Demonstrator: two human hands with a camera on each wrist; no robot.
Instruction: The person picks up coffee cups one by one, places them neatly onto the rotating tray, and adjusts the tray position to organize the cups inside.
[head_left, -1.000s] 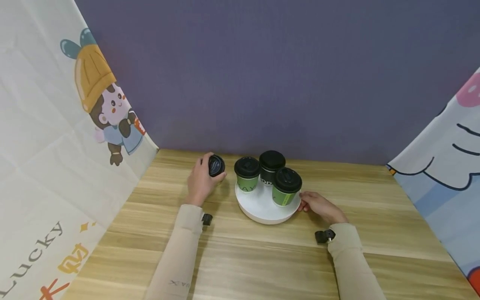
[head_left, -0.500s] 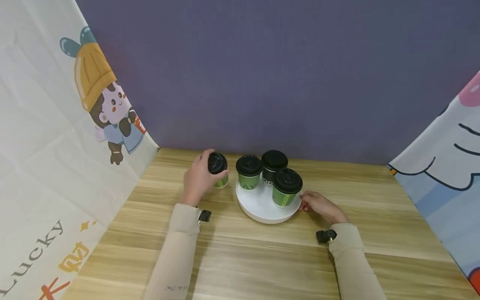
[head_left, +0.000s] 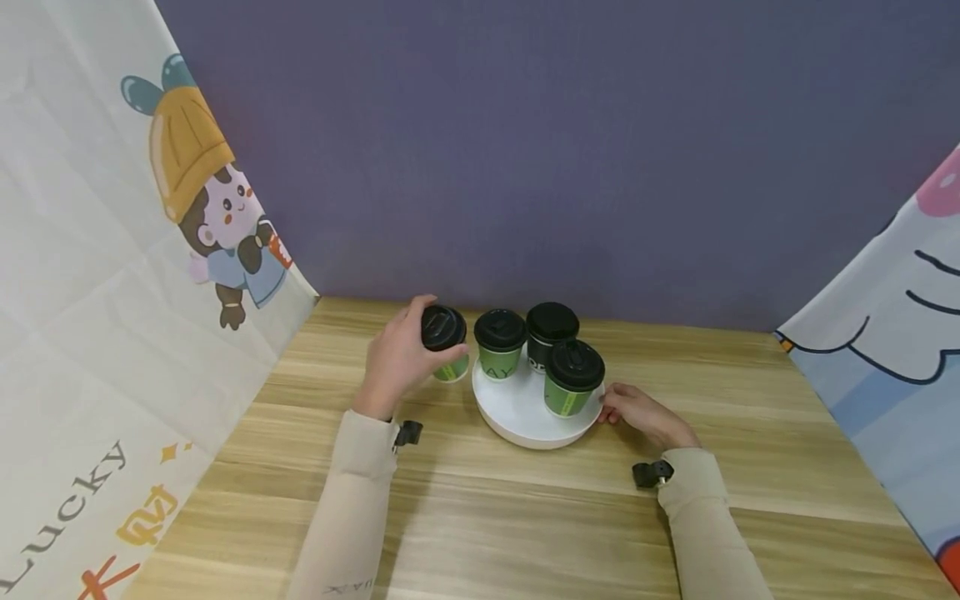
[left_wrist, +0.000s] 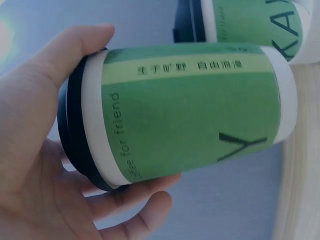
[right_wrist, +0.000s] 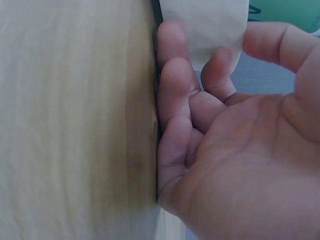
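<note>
My left hand (head_left: 397, 358) grips a green paper coffee cup (head_left: 452, 368) round its black lid (head_left: 442, 327), thumb on one side and fingers on the other. In the left wrist view the cup (left_wrist: 190, 110) has a pale green stripe and a white base. Just left of a white round tray (head_left: 517, 412), it stays apart from the tray. Two green lidded cups, one at the left (head_left: 498, 362) and one at the front right (head_left: 566, 398), stand there with a black lidded cup (head_left: 552, 325) behind. My right hand (head_left: 641, 412) pinches the tray's right rim (right_wrist: 205, 30), fingers curled low by the table.
The wood-grain table (head_left: 480, 517) runs back to a dark blue-grey panel (head_left: 525, 150). Printed cloths hang at the left (head_left: 82, 275) and right (head_left: 907, 333). A small black camera sits on each wrist, left (head_left: 408, 433) and right (head_left: 651, 474).
The left hand has brought its cup rightward, closer to the tray, and the cup's green side has come into view. The right hand stays at the tray's rim.
</note>
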